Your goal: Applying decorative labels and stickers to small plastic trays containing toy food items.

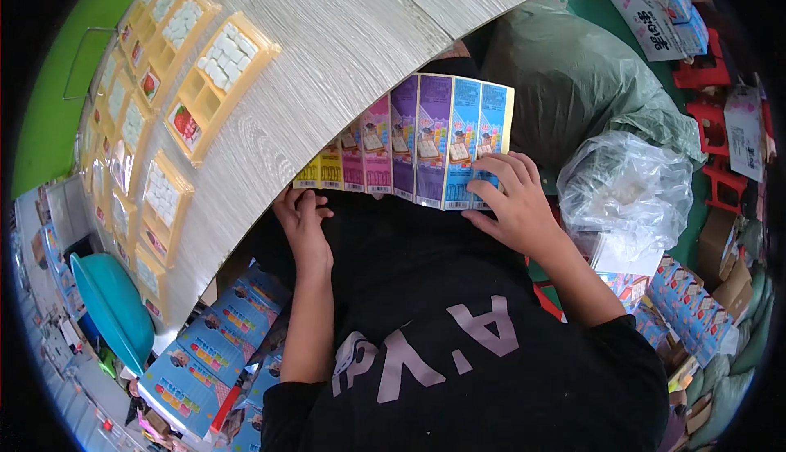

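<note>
A long sheet of printed labels (431,141) lies across my lap, partly under the table edge. Its panels run from yellow through pink and purple to blue. My left hand (304,219) is at the yellow end beside the table edge, fingers curled on the lower corner; the table partly hides that grip. At the blue end, my right hand (516,202) holds the sheet, with its fingers over the face and the thumb by the lower edge.
The wood-grain table (327,34) carries several cream trays (221,83) with white pieces. A teal basin (113,313) and blue printed boxes (196,362) are at the left. On the right are a grey-green bag (581,83), a clear plastic bag (626,190) and red stools (708,116).
</note>
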A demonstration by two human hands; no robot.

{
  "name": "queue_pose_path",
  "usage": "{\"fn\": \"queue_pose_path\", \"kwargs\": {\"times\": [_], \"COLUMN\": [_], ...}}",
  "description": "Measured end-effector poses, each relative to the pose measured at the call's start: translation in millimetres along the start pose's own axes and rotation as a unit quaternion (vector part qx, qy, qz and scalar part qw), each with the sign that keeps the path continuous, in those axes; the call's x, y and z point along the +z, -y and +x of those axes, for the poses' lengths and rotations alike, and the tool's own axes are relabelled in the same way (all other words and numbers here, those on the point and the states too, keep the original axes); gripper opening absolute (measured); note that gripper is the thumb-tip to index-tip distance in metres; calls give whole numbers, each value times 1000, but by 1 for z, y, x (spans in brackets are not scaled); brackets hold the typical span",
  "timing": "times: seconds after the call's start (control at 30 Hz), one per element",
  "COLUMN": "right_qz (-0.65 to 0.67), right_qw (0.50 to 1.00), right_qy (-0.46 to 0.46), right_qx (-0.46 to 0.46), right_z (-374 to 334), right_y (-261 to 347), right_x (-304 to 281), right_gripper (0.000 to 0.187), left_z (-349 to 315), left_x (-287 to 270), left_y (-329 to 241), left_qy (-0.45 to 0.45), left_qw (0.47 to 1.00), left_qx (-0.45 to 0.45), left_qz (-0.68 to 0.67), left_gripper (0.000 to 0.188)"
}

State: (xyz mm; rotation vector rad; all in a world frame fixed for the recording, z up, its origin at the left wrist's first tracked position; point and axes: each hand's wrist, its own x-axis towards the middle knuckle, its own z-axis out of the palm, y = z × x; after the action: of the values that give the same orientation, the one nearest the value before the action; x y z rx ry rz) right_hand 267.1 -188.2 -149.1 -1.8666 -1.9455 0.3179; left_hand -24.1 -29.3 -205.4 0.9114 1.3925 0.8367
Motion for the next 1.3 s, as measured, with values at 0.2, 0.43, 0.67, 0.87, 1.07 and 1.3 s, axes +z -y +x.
{"fn": "queue_pose_path", "kwargs": {"times": [0.2,0.43,0.67,0.87,1.07,1.3], "right_qz": [46,72,84,82,104,110], "right_qw": [999,997,996,996,993,992], "right_qy": [2,26,16,-9,-9,1], "right_qx": [-12,-13,-4,-30,-53,-58], "right_z": [0,-1,-6,-9,-3,0], "right_y": [-10,-21,-34,-42,-42,-44], "right_x": [-1,-6,-7,-3,2,3], "right_gripper": [48,44,40,37,38,41], "left_z": [6,5,43,47,-4,-6], "left_x": [8,36,43,39,102,123], "left_y": [5,-8,3,-10,-23,-10], "left_qy": [-30,-15,4,63,252,270], "left_qw": [970,795,784,804,796,763], "left_qx": [148,375,242,266,390,415], "left_qz": [190,477,571,529,388,415], "left_gripper": [50,52,49,51,72,100]}}
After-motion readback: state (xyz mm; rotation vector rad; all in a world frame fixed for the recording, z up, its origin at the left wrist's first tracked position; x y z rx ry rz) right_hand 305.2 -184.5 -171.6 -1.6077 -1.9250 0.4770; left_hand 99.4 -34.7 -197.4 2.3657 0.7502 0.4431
